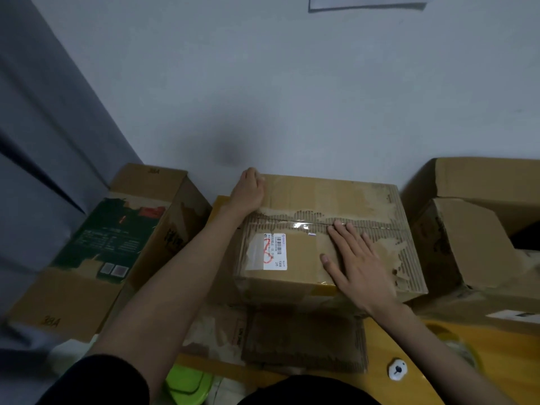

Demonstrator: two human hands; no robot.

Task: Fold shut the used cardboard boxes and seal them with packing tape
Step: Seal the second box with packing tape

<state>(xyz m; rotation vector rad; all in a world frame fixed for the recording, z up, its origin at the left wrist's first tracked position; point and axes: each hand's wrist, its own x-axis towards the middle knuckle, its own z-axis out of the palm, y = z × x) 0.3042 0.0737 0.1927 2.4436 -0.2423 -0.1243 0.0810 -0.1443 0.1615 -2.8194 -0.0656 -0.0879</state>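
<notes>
The step in hand looks like smoothing clear tape (302,225) along the centre seam of the closed cardboard box (324,232); to do it well, press flat and firm along the seam, keeping the flaps level so the tape bonds despite the torn, ridged surface. The right hand (358,261) lies palm down with fingers straight, fingertips on the tape, gripping nothing; the left hand (248,190) rests over the box's far left corner, steadying it, its fingers hidden beyond the edge. The box sits on flattened cardboard (304,337) between both hands.
</notes>
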